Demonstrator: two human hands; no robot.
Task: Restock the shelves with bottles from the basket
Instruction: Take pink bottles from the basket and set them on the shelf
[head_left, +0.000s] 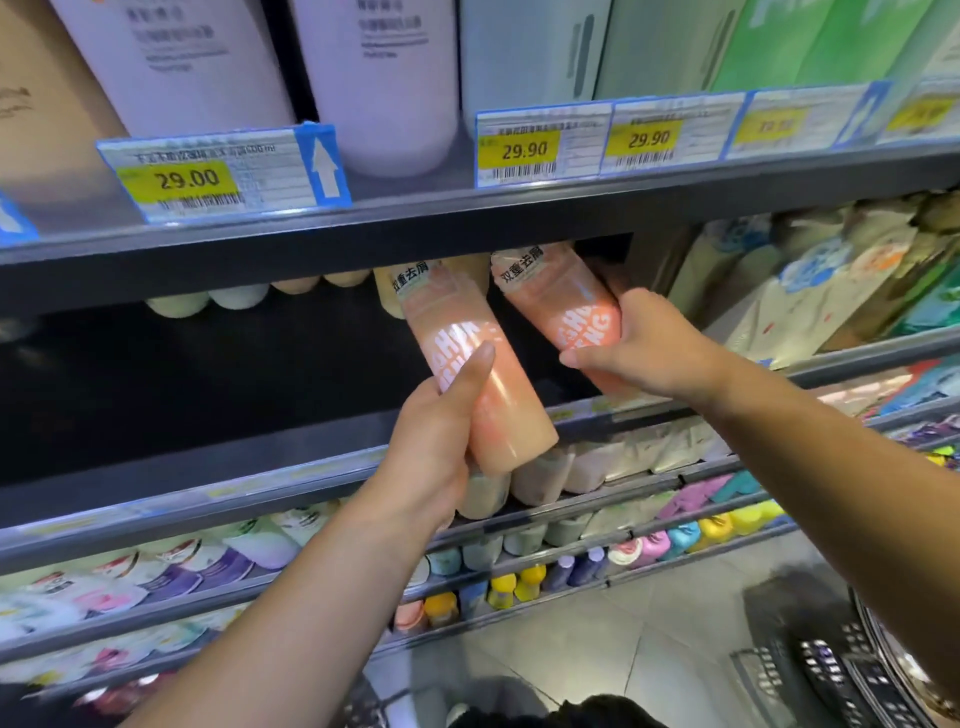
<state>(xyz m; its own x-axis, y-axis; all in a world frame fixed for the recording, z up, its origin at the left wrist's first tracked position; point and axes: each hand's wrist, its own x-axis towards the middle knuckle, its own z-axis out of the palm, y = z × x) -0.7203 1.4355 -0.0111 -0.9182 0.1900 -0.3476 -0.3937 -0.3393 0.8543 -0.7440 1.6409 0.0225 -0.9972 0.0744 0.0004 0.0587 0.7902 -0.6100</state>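
I hold two tall peach-pink bottles with white lettering, both tilted with their tops leaning in under the upper shelf board. My left hand (436, 436) grips the lower half of the left bottle (462, 353). My right hand (639, 348) is wrapped around the base of the right bottle (561, 301). Both bottles hang over the dark shelf (171, 384), whose left part is bare. A few pale bottles (208, 300) stand at the back of that shelf. The dark basket (841, 670) sits on the floor at the lower right.
The shelf above carries large lilac bottles (384, 78) and price tags (524, 148) reading 29.00 and 29.90. Refill pouches (810, 280) fill the section to the right. Lower shelves hold rows of small colourful bottles (524, 577). Grey tiled floor (597, 649) lies below.
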